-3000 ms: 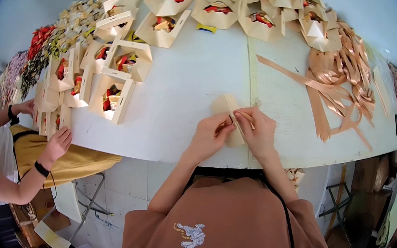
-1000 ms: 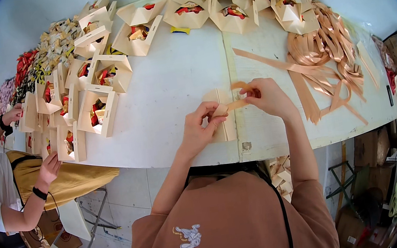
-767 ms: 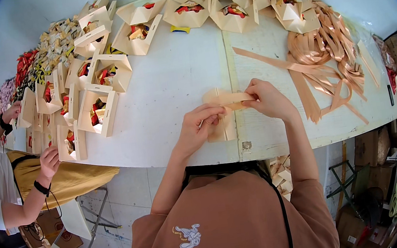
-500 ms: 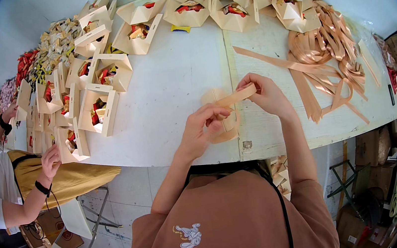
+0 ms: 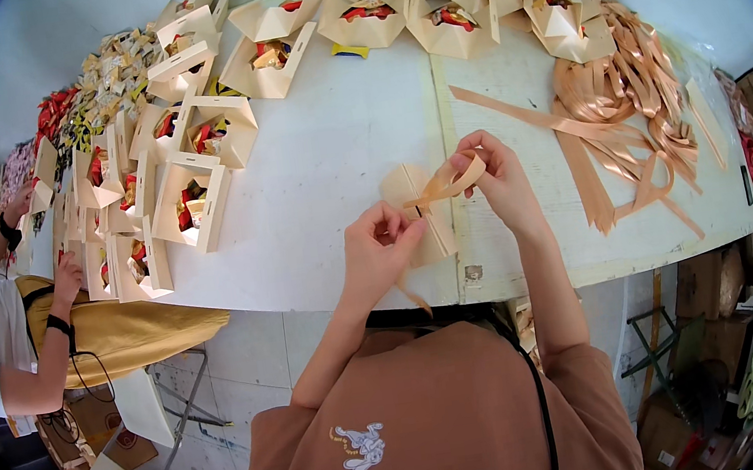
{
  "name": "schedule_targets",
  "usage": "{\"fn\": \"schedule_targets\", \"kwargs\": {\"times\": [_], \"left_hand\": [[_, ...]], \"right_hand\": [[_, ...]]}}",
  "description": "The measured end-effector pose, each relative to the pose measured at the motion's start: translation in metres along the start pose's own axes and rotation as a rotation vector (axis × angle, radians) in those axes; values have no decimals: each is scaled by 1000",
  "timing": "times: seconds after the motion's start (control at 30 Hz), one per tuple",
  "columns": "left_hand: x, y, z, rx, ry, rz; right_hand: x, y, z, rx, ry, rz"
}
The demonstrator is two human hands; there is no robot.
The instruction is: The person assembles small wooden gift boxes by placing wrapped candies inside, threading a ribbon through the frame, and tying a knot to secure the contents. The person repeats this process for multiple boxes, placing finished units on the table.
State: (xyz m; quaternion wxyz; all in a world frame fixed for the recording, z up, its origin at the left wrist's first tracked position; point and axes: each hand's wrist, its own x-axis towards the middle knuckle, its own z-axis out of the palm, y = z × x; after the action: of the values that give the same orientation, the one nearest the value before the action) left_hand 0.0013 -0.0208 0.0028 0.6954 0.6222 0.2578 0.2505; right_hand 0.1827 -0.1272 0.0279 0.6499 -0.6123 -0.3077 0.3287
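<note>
Head-worn fisheye, looking down, near table [image 5: 320, 166], edges seemingly warped

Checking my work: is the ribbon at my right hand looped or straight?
Looped: the ribbon curves back on itself at the right hand.

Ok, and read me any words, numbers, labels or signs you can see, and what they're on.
Nothing is legible.
Brown shirt: yellow lettering by the rabbit print, too small to read.
Cardboard box, lower right: white label, too small to read.
Loose yellow packet: too small to tell.
Pale box and peach ribbon in hand: no lettering visible.
</note>
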Motion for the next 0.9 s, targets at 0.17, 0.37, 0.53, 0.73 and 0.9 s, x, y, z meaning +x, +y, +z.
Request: {"fn": "schedule_targets", "kwargs": {"times": [0.17,0.37,0.53,0.73,0.9], "left_hand": [[-3,17,-16,83,-62,-157],[3,5,-62,95,-532,-381],[4,18,-30,126,-352,149],[25,21,-11,174,-443,136],[20,17,-1,328,-281,257]], "right_hand": [[1,4,0,60,33,53],[3,18,3,315,121,104],[13,35,-5,577,95,333],[17,24,1,376,86,217],[23,-24,25,48,50,156]]}}
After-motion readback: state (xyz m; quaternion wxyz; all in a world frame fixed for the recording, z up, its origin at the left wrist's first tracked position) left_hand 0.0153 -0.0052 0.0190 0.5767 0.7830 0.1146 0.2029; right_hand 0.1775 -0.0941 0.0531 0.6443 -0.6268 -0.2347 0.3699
